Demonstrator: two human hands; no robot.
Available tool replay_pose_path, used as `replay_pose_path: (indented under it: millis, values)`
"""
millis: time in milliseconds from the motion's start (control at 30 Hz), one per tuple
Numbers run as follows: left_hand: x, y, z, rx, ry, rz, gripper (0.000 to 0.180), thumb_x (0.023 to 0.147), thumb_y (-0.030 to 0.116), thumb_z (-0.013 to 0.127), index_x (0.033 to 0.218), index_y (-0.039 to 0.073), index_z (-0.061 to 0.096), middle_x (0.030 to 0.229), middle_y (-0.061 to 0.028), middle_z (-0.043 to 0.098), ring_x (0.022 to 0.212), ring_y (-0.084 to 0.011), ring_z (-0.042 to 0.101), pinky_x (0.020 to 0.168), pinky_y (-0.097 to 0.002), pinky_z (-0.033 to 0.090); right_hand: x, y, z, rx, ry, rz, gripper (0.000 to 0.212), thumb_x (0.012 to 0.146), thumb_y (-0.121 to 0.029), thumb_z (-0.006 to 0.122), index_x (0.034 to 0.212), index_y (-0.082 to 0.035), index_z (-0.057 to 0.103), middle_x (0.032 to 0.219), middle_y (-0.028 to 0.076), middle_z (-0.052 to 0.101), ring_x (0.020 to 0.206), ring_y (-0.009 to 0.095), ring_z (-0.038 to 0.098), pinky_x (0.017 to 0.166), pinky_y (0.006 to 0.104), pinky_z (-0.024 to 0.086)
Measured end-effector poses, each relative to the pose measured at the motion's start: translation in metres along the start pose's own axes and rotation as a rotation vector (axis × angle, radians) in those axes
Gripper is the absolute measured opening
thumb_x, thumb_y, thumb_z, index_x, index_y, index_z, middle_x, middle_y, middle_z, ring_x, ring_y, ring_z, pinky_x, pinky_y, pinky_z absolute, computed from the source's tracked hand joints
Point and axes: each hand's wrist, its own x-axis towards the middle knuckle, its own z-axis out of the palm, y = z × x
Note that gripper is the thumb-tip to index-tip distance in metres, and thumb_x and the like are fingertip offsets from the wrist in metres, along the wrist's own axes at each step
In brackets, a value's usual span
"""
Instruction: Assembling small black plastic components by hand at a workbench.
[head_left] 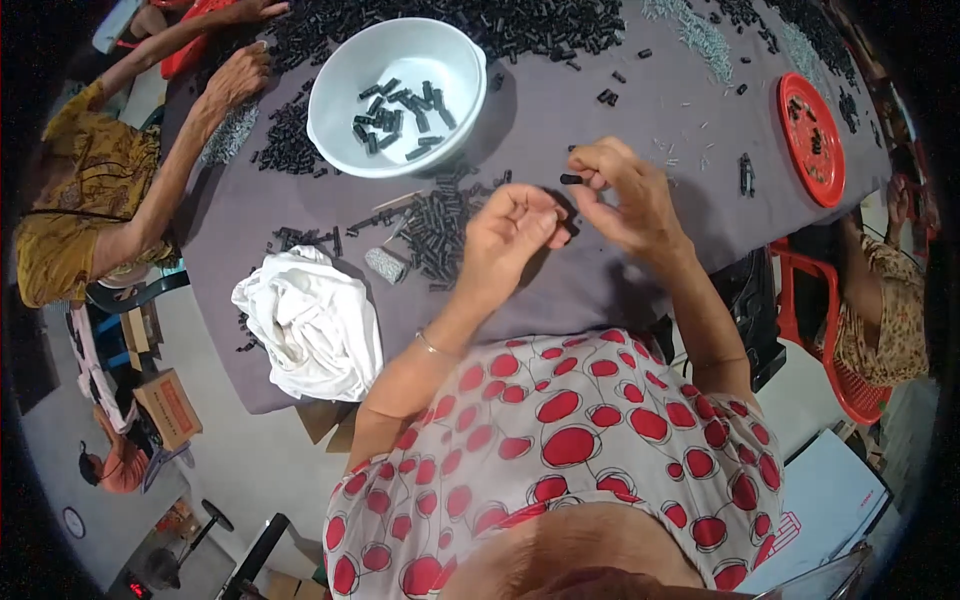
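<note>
In my right hand [632, 200], raised over the grey-covered table, a small black tube-like piece [571, 179] is pinched between thumb and fingertips. My left hand [512, 238] is close beside it, palm turned up and fingers curled around a black piece [571, 229] whose end pokes out; the rest of it is hidden. To the left of that hand lies a heap of similar black pieces [432, 240]. Beyond the heap stands a white bowl [322, 130] with several longer black tube-like pieces [422, 120] lying loose on its bottom.
A crumpled white cloth [312, 325] lies at the table's near left, with a grey speckled lump [385, 265] beside it. Black pieces [450, 25] spread along the far side near small silvery parts [700, 40]. A red plate [830, 180] sits right. Another person's hand [240, 75] works at left.
</note>
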Motion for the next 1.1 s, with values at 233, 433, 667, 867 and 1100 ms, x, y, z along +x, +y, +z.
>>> replay_pose_path:
  millis: [233,433,667,867,1100]
  values:
    - [0.001,-0.003,-0.004,0.036,0.004,-0.035,0.017,0.092,0.015,0.050,0.096,-0.002,0.052,0.081,-0.0071,0.059,0.070,-0.0113,0.056,0.064,-0.0239,0.047,-0.015,-0.016,0.003,-0.212,-0.046,-0.212,0.038,0.065,0.003,0.061,0.102,-0.002,0.053,0.089,0.011,0.052,0.079,0.029,0.055,0.064,0.0357,0.047]
    - [-0.001,0.000,-0.003,0.114,0.003,-0.103,0.020,0.091,0.017,0.053,0.092,-0.002,0.055,0.081,-0.0074,0.060,0.066,-0.0105,0.056,0.062,-0.0230,0.047,-0.023,-0.016,0.005,-0.075,-0.017,-0.127,0.035,0.066,0.003,0.064,0.099,-0.003,0.054,0.088,0.010,0.053,0.071,0.025,0.055,0.060,0.0320,0.047]
    - [0.000,-0.002,-0.002,-0.040,0.030,-0.135,0.019,0.089,0.015,0.055,0.095,-0.003,0.055,0.082,-0.0082,0.061,0.067,-0.0109,0.057,0.062,-0.0240,0.049,-0.025,-0.015,-0.005,0.067,0.004,0.073,0.026,0.068,0.004,0.064,0.091,-0.005,0.055,0.080,0.006,0.055,0.064,0.015,0.054,0.056,0.0257,0.044]
    - [0.001,-0.002,-0.001,0.026,0.029,-0.146,0.016,0.088,0.013,0.056,0.095,-0.001,0.056,0.081,-0.0080,0.061,0.066,-0.0130,0.055,0.065,-0.0269,0.047,-0.029,-0.007,0.001,0.170,0.026,0.078,0.024,0.069,0.003,0.063,0.090,-0.004,0.055,0.076,0.005,0.055,0.061,0.014,0.052,0.054,0.0244,0.043]
    - [-0.002,-0.002,0.000,-0.017,0.012,-0.213,0.016,0.088,0.004,0.053,0.102,-0.004,0.054,0.084,-0.0079,0.061,0.070,-0.0113,0.058,0.065,-0.0227,0.048,-0.031,-0.011,0.000,0.225,0.008,0.163,0.014,0.071,0.001,0.063,0.084,-0.002,0.059,0.074,0.006,0.057,0.060,0.014,0.056,0.051,0.0249,0.045]
